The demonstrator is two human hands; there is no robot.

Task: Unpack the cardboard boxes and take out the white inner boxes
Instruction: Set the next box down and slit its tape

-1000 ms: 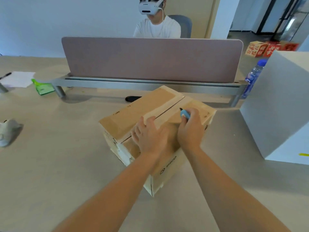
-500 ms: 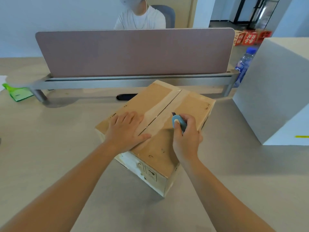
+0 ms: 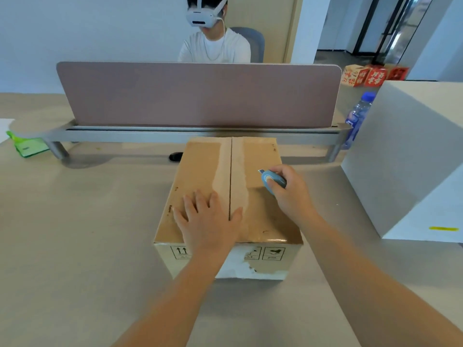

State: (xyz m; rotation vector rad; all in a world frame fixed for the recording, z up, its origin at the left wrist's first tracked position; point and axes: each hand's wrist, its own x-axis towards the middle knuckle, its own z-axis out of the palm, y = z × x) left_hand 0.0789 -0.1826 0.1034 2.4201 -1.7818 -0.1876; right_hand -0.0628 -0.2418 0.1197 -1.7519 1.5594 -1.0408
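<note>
Cardboard box [image 3: 253, 196] sits on the worktop [image 3: 87, 234] in front of the person, flaps still shut, so no white inner box is out of it yet. Its centre seam runs straight away from the person toward the divider [image 3: 200, 93], which looks like the box's long axis. The left hand [image 3: 208, 221] presses flat on the lid, fingers spread. The right hand [image 3: 290, 194] grips a small blue cutter [image 3: 271, 180] above the right flap, blade aimed toward the seam.

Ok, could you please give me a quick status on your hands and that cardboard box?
Left hand flat on cardboard box top. Right hand grips blue cutter above right flap. Flaps closed, seam visible. Nothing in the way.
</note>
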